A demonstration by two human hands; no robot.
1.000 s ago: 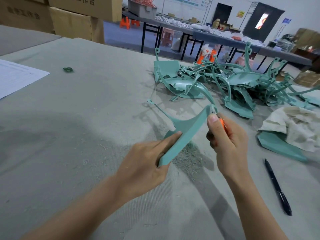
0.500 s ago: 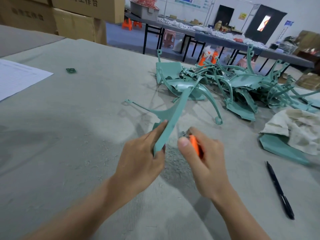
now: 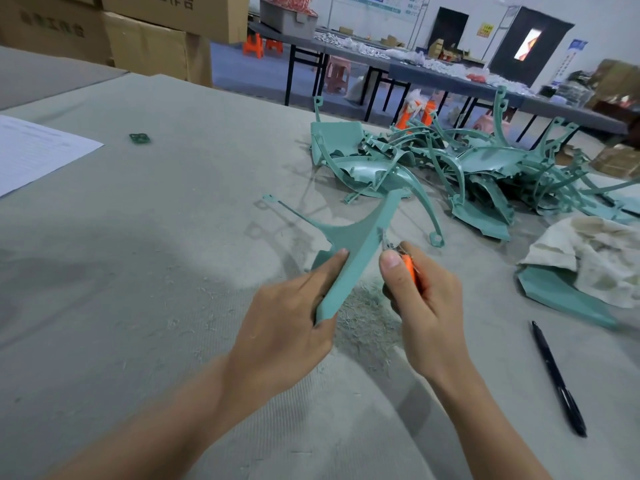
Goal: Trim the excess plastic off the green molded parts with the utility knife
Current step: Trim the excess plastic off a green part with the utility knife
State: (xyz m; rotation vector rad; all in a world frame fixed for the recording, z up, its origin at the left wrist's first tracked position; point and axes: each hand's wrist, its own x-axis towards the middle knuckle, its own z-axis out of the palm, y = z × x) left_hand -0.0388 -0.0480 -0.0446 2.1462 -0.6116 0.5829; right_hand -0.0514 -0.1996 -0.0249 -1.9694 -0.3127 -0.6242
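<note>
Gripping a green molded part (image 3: 356,251) by its lower end in the left hand (image 3: 287,323), fingers curled round it, above the middle of the tabletop (image 3: 173,237) over shavings (image 3: 363,306). Clasping an orange utility knife (image 3: 410,268) in the right hand (image 3: 426,306), fingers wrapped round the handle, tip at the part's right edge. Backed by a pile of green parts (image 3: 485,168) toward the far edge, with a pen (image 3: 557,379) near the right edge.

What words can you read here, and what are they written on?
"工作台": on the left cardboard box, after blurred characters; again on the upper box, tops cut off.
Paper sheet: print too small to read.
Wall posters, yellow sign, blue sign: too blurred to read.
</note>
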